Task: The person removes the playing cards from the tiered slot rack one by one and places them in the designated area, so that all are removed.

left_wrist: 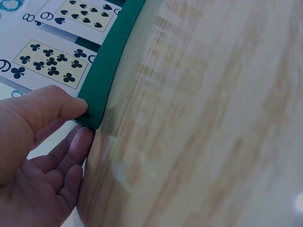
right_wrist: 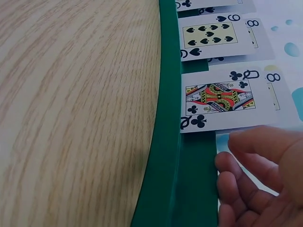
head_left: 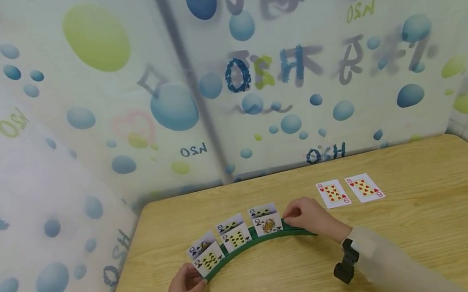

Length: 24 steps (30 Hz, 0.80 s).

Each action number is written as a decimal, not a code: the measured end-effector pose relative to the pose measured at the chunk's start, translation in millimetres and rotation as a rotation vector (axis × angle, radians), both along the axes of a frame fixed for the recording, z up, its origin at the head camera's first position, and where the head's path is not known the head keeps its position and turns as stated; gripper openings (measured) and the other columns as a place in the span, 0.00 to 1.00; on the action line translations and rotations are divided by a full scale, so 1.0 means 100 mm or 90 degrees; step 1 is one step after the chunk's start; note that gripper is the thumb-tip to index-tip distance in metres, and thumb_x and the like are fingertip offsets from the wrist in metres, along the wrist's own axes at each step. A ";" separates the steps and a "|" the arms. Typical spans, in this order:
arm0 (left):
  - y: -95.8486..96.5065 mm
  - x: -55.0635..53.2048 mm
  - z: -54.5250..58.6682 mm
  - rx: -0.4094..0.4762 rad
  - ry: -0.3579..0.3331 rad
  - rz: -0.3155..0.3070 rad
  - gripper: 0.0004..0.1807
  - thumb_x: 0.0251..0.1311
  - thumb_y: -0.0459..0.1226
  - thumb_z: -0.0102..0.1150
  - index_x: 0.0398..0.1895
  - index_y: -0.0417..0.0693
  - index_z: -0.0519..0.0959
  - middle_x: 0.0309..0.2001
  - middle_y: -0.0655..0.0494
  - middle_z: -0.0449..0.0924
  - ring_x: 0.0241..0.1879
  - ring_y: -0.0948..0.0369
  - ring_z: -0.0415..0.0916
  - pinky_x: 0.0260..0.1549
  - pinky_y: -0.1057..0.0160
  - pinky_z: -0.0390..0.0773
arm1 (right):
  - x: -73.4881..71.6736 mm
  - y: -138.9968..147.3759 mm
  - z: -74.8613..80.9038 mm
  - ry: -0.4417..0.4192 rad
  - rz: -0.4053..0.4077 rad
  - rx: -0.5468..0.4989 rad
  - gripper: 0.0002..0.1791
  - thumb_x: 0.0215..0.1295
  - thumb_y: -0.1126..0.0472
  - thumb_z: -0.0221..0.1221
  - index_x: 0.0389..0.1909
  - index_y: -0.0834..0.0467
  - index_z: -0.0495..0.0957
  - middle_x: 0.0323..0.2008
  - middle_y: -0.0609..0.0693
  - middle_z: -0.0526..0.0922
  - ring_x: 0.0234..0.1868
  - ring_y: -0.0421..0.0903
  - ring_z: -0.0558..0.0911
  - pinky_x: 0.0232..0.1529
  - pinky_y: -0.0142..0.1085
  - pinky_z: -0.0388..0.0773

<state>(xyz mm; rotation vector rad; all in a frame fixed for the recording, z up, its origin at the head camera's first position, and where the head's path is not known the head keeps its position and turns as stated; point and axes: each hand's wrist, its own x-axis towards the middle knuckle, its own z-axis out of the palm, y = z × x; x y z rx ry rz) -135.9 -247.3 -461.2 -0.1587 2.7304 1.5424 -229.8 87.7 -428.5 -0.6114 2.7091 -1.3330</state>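
A curved green card holder (head_left: 251, 241) lies on the table, with playing cards standing in it in three overlapping pairs. The front cards are a nine of clubs (left_wrist: 51, 64), a nine of spades (right_wrist: 214, 38) and a queen of clubs (right_wrist: 220, 100). Behind the queen of clubs shows an eight (right_wrist: 274, 90). My left hand (head_left: 183, 289) pinches the holder's left end, thumb on top and fingers at its tip. Just right of the queen of clubs, my right hand (head_left: 309, 215) has loosely bent fingertips at the holder's back edge, with a gap under the forefinger.
Face up at the back right of the wooden table (head_left: 419, 238) lie a nine of hearts (head_left: 334, 193) and an eight of hearts (head_left: 365, 187), side by side. A bubble-patterned curtain (head_left: 261, 141) hangs behind the table. On the right wrist sits a black strap with a small camera (head_left: 346, 262).
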 end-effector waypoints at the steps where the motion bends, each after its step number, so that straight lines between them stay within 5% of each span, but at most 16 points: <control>1: 0.00 0.00 0.00 0.005 0.002 -0.002 0.13 0.51 0.25 0.59 0.41 0.36 0.71 0.41 0.48 0.76 0.41 0.55 0.74 0.41 0.57 0.75 | 0.00 0.00 0.00 0.000 0.003 -0.001 0.02 0.57 0.65 0.60 0.31 0.57 0.81 0.25 0.45 0.76 0.26 0.41 0.71 0.26 0.35 0.71; 13: 0.00 0.01 -0.01 0.026 0.004 -0.001 0.12 0.51 0.25 0.59 0.40 0.36 0.71 0.42 0.48 0.76 0.43 0.54 0.74 0.43 0.56 0.75 | 0.03 -0.05 -0.01 -0.014 0.012 0.008 0.03 0.56 0.64 0.62 0.29 0.61 0.80 0.24 0.45 0.75 0.24 0.41 0.71 0.24 0.34 0.70; 24: 0.01 0.01 -0.01 0.024 0.016 -0.005 0.13 0.50 0.24 0.59 0.40 0.36 0.72 0.41 0.48 0.76 0.42 0.55 0.74 0.42 0.57 0.75 | 0.07 -0.12 -0.04 0.022 -0.035 0.053 0.05 0.52 0.65 0.64 0.23 0.54 0.79 0.24 0.46 0.70 0.24 0.42 0.67 0.25 0.34 0.65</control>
